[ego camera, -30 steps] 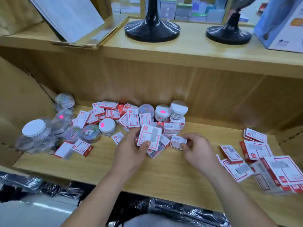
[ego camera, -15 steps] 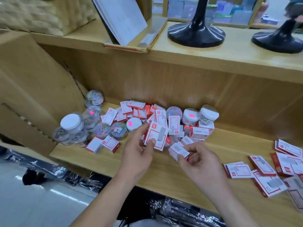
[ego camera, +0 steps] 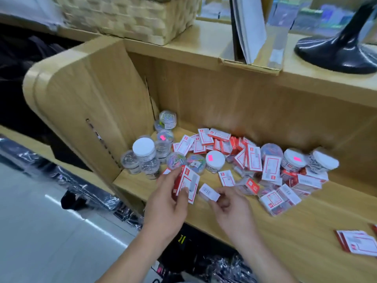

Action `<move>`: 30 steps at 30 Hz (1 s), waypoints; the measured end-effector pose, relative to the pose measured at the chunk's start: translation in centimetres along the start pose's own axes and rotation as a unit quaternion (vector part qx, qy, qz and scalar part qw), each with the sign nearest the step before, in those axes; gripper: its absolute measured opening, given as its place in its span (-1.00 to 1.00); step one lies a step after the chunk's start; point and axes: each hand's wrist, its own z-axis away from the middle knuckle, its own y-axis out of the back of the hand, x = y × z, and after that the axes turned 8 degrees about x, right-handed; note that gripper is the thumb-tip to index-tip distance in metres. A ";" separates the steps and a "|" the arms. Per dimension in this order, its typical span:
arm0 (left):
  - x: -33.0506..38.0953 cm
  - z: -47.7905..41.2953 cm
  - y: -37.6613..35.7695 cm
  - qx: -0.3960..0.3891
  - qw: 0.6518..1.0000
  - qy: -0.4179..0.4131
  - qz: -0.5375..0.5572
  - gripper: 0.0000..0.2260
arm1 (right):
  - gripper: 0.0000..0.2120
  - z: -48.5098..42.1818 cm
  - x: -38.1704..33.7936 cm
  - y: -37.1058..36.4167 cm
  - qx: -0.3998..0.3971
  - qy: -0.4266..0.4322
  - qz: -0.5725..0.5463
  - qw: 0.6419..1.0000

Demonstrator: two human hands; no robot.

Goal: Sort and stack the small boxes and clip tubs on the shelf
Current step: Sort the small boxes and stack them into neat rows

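Observation:
My left hand [ego camera: 166, 203] grips a red-and-white box [ego camera: 186, 183], held upright over the shelf's front edge. My right hand [ego camera: 230, 209] pinches a smaller white box [ego camera: 209, 192] just right of it. Behind them a heap of small red-and-white boxes [ego camera: 253, 160] lies jumbled on the wooden shelf [ego camera: 295, 225]. Clear clip tubs [ego camera: 146, 158] with white lids cluster at the shelf's left end, some holding coloured clips. More white-lidded tubs [ego camera: 293, 160] stand at the heap's right side.
A few flat boxes [ego camera: 356, 243] lie at the right edge. The shelf's side panel [ego camera: 87, 111] rises on the left. Above, the upper shelf carries a woven basket [ego camera: 130, 15], an open box with papers [ego camera: 255, 35] and a black stand base [ego camera: 336, 52].
Both hands have drawn back toward the shelf's front edge with their boxes. The view has swung left and down, so the heap now sits right of centre.

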 end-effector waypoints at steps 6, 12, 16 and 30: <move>0.3 -0.3 -0.6 -0.019 0.997 0.000 0.080 -0.64 | -0.80 -0.8 -1.4 4.4 0.126 0.052 0.091 0.986; -0.4 0.8 -2.0 -0.032 0.995 0.007 0.098 -0.67 | -0.60 -1.9 0.1 6.3 0.098 0.077 0.336 0.933; -0.6 0.8 -1.8 -0.036 0.994 0.018 0.102 -0.69 | -0.72 -2.3 -0.4 7.0 0.104 0.071 0.275 0.953; -1.0 -1.0 -0.2 -0.022 0.999 0.025 0.031 -0.38 | -0.65 1.1 -1.7 1.0 -0.022 0.067 0.073 0.995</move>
